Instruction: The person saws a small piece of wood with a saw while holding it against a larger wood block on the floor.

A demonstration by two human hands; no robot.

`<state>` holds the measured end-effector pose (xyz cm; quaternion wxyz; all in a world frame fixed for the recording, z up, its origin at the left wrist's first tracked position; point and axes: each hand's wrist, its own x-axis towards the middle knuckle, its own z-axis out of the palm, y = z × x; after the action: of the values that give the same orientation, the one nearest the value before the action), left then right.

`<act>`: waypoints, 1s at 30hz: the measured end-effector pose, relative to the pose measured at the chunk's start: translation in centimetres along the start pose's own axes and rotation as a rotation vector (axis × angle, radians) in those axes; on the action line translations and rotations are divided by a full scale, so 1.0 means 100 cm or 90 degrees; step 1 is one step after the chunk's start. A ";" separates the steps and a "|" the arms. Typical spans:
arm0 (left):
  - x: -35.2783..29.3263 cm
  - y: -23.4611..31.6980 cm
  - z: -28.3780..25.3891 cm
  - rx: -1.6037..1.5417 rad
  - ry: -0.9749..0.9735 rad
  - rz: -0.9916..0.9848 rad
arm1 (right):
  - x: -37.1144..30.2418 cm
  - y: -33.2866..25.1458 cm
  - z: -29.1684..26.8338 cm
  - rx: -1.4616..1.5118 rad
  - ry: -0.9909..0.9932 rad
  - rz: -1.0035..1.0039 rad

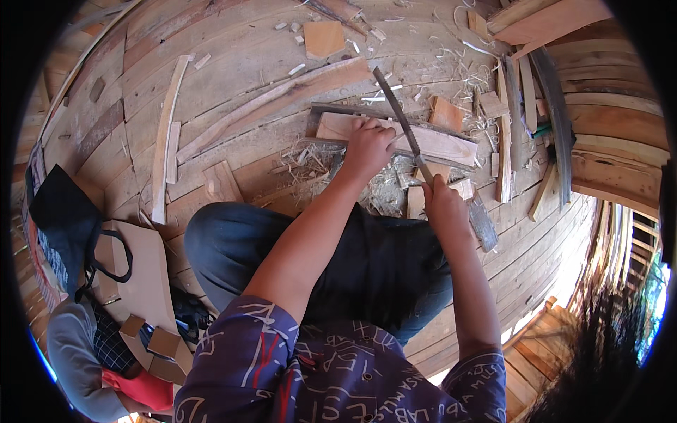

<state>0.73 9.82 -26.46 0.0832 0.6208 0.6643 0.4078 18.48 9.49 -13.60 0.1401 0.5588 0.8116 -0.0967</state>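
Note:
A short pale wooden board (430, 142) lies across a darker plank (331, 108) on the floor in front of my crossed legs. My left hand (369, 144) grips the board near its left part, fingers curled over the far edge. In my right hand (444, 202) is the handle of a narrow saw (400, 113) with a long dark blade. The blade slants up and left across the board, to the right of my left hand; whether it touches the wood I cannot tell. Wood shavings (381, 194) lie beneath and around the board.
Wood offcuts, including a square block (324, 39), and a long curved strip (275, 102) lie on the plank floor. Stacked boards (612, 141) stand at right. A black bag (63, 225), a cardboard box (141, 275) and another person's grey sleeve (74, 352) are at lower left.

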 end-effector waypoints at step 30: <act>-0.032 0.011 -0.338 -0.384 0.167 -0.274 | -0.008 0.004 0.012 0.080 0.021 0.041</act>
<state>-18.60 -7.97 -4.87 0.2599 0.3573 0.6349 0.6338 19.29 8.60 -14.47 0.0943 0.5936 0.7880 -0.1335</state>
